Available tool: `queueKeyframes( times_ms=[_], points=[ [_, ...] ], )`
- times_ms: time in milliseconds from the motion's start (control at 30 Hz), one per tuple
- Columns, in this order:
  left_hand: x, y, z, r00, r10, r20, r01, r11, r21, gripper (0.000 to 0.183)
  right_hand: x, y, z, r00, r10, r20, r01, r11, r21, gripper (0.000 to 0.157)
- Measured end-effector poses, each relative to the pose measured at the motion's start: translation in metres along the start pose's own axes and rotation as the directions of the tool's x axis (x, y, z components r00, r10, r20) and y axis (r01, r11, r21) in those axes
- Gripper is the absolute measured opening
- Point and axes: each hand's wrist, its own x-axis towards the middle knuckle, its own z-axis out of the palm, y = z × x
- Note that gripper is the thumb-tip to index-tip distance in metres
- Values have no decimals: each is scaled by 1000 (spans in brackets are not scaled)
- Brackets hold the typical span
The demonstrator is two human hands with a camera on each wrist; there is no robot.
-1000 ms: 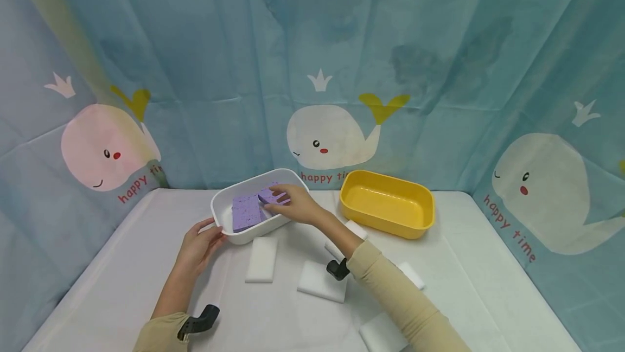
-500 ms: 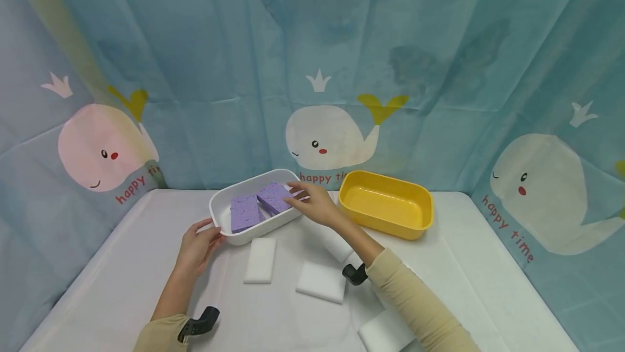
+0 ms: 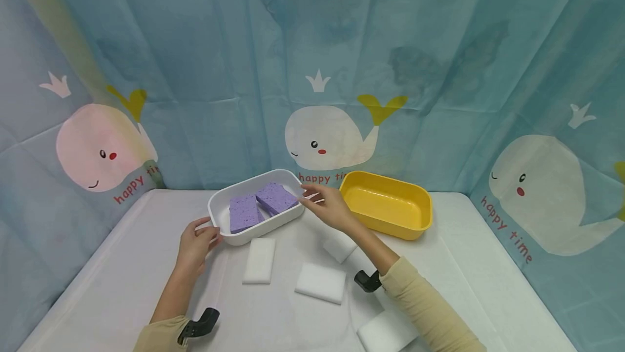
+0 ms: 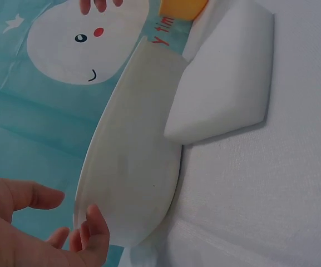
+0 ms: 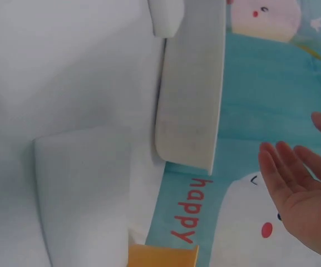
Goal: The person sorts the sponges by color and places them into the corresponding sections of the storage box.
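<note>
A white plastic bin [image 3: 266, 227] stands at the back left of the table, two purple sponges [image 3: 246, 213] lying in it. My left hand [image 3: 194, 243] is at the bin's left end, fingertips right at the wall in the head view, thumb and fingers apart. In the left wrist view, those fingers [image 4: 97, 228] overlap the near corner of the bin. My right hand [image 3: 329, 208] hovers by the bin's right end with nothing in it. Its fingers [image 5: 277, 167] are loosely extended in the right wrist view, thumb spread away from them.
Right of the right hand stands a yellow bin [image 3: 388, 203] with nothing inside. White foam blocks lie in front: one [image 3: 260, 261] close to the white bin, another [image 3: 321, 282] mid-table, one [image 3: 386, 331] by the right sleeve. A whale-print curtain [image 3: 312, 32] hangs behind the table.
My right hand has moved right, from over the purple sponges to the white bin's right end. The right-hand sponge now lies uncovered. My left hand stays at the bin's left end.
</note>
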Motion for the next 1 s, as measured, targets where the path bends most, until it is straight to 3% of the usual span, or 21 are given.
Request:
queueKeyframes(
  times_ms=[100,233,500,700,1000],
  points=[
    [-1,2,2,1000,19,-21,-18,999,42,63,-5,2,-5,999,28,-25,-28,1000,-8,41],
    [-5,4,5,996,77,-40,-69,983,172,59,-12,5,-12,997,48,-55,-49,999,-9,39],
    [-14,13,12,973,231,-23,-201,888,413,53,-26,13,-34,993,64,-96,-66,998,-19,39],
    [-17,17,15,951,308,23,-281,834,474,49,-35,21,-54,989,71,-127,-75,997,-26,38],
    [-21,20,21,936,341,88,-337,797,501,47,-48,28,-77,982,104,-159,-111,993,-35,41]
  ],
)
